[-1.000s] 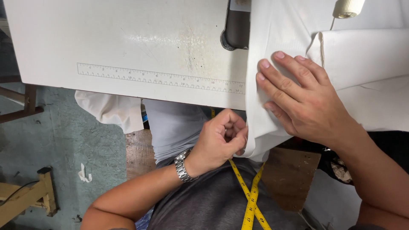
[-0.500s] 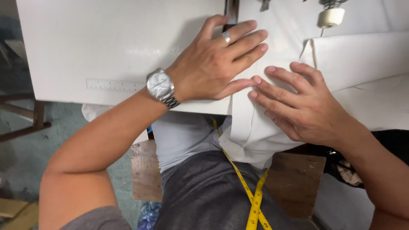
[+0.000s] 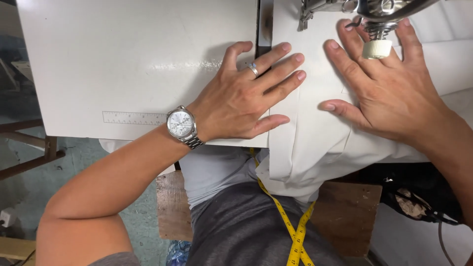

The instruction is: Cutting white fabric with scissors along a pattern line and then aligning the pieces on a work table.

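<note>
No packages, signs or screens are showing. A printed ruler strip (image 3: 134,117), pale with dark ticks, is lying stuck along the white table's (image 3: 123,59) near edge.

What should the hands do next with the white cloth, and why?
Probably slide the white cloth a little forward under the sewing machine's metal foot. Both the left hand and right hand lie flat on it, and its edge sits just before the foot.
</note>
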